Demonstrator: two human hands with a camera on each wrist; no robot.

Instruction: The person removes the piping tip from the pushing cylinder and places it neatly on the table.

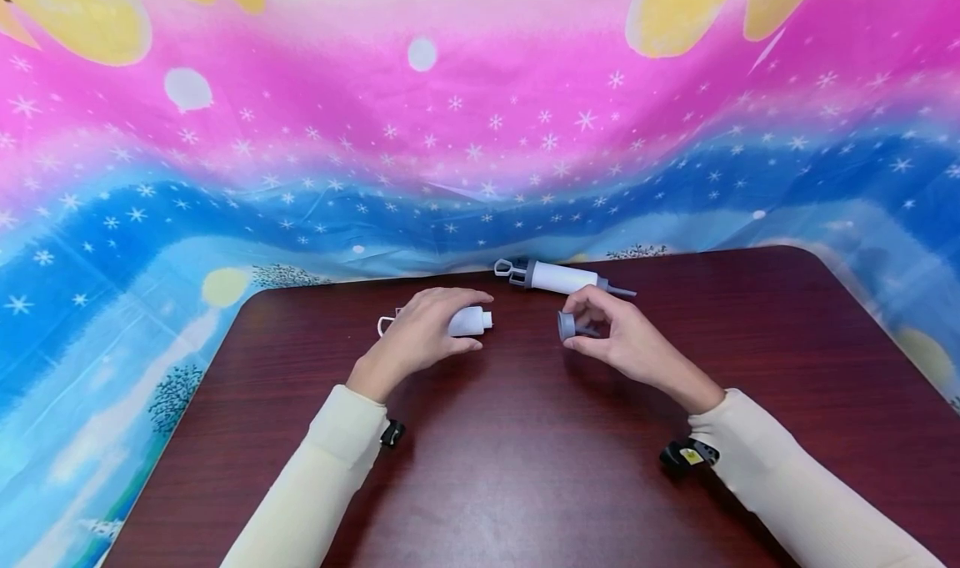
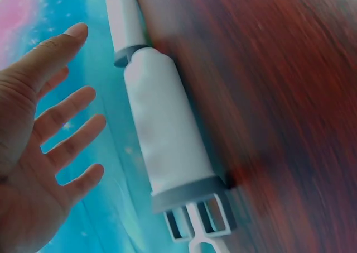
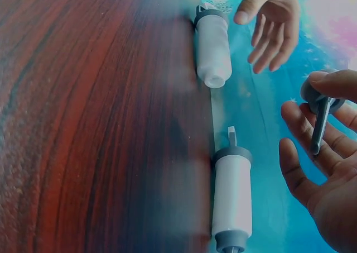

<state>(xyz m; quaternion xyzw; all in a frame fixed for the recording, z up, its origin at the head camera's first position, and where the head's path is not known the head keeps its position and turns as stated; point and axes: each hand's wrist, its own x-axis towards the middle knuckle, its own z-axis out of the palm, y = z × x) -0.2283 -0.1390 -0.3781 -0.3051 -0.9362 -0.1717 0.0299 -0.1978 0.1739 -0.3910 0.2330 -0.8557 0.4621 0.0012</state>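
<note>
The white tube (image 1: 470,321) lies on the table (image 1: 525,468), long axis left-right, open neck toward my right hand (image 1: 622,343); it looks light, stiff, smooth plastic (likely to roll), so I'd grasp mid-barrel. My left hand (image 1: 420,334) hovers over it, fingers spread. My right pinches the grey nozzle cap (image 1: 567,326); a second, assembled tube (image 1: 558,278) lies just behind.

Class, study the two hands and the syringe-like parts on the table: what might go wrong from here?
1. The right hand pinches the small grey nozzle cap only at the fingertips, so it might slip and drop.
2. The left hand hovers open over the white barrel without gripping it, and the round barrel may roll.
3. The second syringe lies near the table's far edge and could be knocked off.
</note>
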